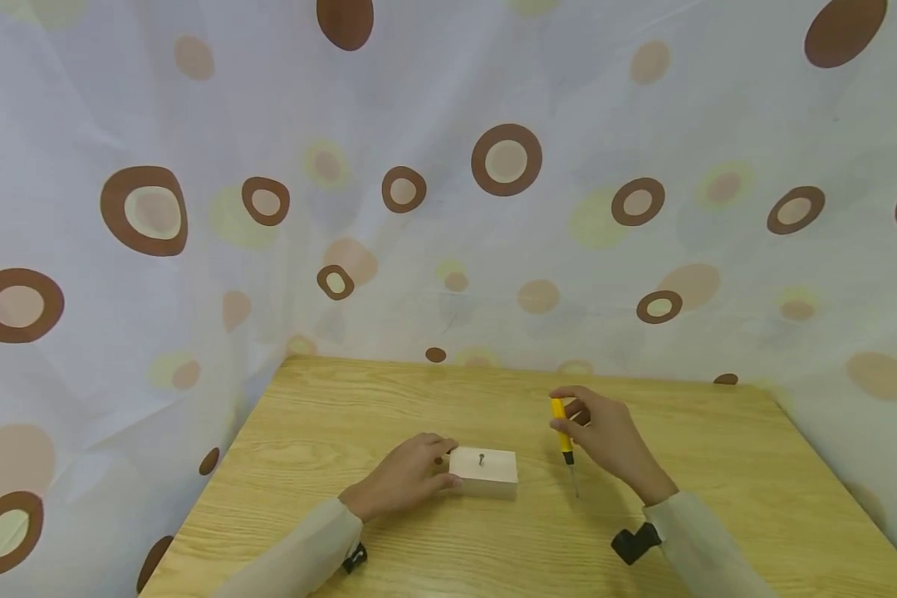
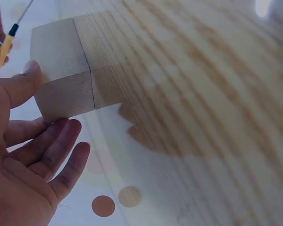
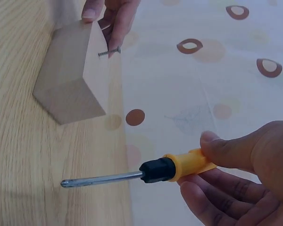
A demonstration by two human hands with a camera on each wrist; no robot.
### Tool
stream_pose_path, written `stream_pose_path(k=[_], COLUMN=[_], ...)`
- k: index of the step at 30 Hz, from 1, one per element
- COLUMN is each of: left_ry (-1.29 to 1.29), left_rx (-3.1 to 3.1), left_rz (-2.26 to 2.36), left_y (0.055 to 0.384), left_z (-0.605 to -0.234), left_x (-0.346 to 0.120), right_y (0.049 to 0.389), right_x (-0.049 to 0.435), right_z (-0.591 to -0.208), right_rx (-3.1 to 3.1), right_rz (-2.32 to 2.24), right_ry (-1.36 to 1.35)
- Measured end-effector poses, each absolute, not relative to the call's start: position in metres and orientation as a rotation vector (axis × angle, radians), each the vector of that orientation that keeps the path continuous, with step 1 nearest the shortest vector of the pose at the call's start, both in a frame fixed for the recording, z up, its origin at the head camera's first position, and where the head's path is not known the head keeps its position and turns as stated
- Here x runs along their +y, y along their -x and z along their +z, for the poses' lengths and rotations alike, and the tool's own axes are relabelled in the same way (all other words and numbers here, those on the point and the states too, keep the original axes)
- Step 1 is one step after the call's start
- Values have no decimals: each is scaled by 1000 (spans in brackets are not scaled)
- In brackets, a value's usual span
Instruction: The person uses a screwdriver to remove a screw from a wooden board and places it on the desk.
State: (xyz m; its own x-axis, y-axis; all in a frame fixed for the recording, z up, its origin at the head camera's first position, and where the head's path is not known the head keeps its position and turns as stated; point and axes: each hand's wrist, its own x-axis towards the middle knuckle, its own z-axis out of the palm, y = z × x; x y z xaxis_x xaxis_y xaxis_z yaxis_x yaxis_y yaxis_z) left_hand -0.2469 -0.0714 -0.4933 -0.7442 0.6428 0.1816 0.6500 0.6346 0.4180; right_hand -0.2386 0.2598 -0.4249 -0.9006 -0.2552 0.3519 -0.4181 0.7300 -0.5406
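Observation:
A small pale wooden block (image 1: pixel 493 477) lies on the table with a dark screw (image 1: pixel 482 458) standing in its top face. My left hand (image 1: pixel 443 467) holds the block's left end between thumb and fingers; in the left wrist view the thumb (image 2: pixel 20 87) presses the block (image 2: pixel 61 70). To the block's right, my right hand (image 1: pixel 571 415) pinches the yellow handle of a screwdriver (image 1: pixel 564 438), its metal tip pointing down just above the table. In the right wrist view the screwdriver (image 3: pixel 170 168) is well apart from the screw (image 3: pixel 108 52) and block (image 3: pixel 70 80).
The wooden table (image 1: pixel 718 465) is enclosed by a white curtain (image 1: pixel 448 208) printed with brown rings, hanging at the back and both sides. Black wrist-camera mounts (image 1: pixel 634 544) sit on both forearms. Nothing else lies on the table.

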Motion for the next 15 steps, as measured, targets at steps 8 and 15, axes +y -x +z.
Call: stream_pose_path(k=[8,15], left_ry=[1102,1097], left_rx=[-2849,-2847], left_rz=[-692,-735], left_y=[249,249], left_z=[-493,-493], left_x=[-71,-70], right_y=[239,240], right_x=[241,227], right_z=[-415,-411], right_rx=[-2632,-2588], right_rz=[1029,1044], right_ry=[-553,-579])
